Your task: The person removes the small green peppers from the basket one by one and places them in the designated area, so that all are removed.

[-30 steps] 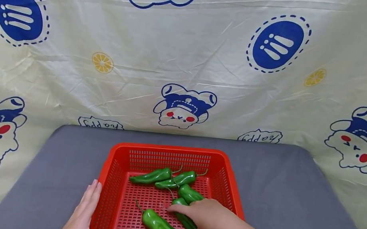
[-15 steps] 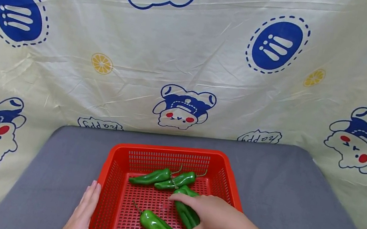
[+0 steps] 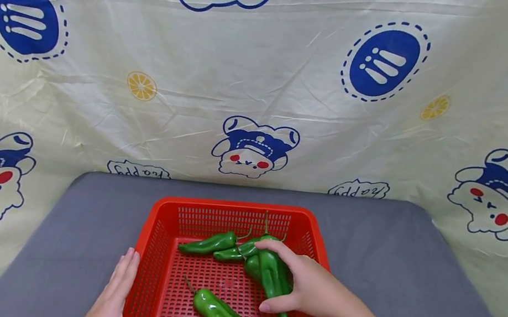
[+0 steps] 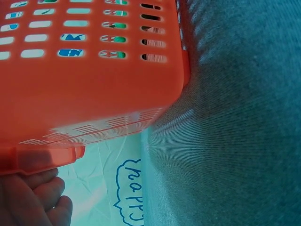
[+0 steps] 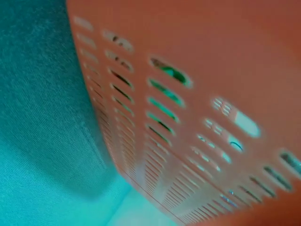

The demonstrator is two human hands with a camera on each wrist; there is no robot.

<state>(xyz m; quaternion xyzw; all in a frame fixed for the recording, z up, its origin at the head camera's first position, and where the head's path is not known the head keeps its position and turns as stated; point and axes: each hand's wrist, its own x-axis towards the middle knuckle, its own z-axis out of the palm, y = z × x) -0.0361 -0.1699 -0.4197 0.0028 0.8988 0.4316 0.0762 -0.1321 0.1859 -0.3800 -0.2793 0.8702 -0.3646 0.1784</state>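
Note:
In the head view, my right hand (image 3: 308, 285) grips a green chili pepper (image 3: 273, 277) between thumb and fingers, its stem pointing toward the back. Other fingers are hidden behind it. The pepper overlaps another green pepper (image 3: 252, 268) inside the red plastic basket (image 3: 245, 210). Two more lie at the back, a left pepper (image 3: 208, 244) and a partly covered pepper (image 3: 230, 253). A larger, brighter pepper (image 3: 224, 316) lies near the front. My left hand (image 3: 116, 298) rests along the basket's left side, fingers straight, thumb at the front rim; its fingertips (image 4: 60, 212) show by the rim in the left wrist view.
The basket stands on a grey cloth-covered table (image 3: 97, 222). A cream curtain (image 3: 200, 60) with cartoon prints hangs around the back and sides. In the right wrist view, the slotted basket wall (image 5: 155, 117) fills much of the picture.
My right hand has gripped the pepper, turned it and moved it up and back from the basket's front right, over another pepper. The left hand stays at the basket's side.

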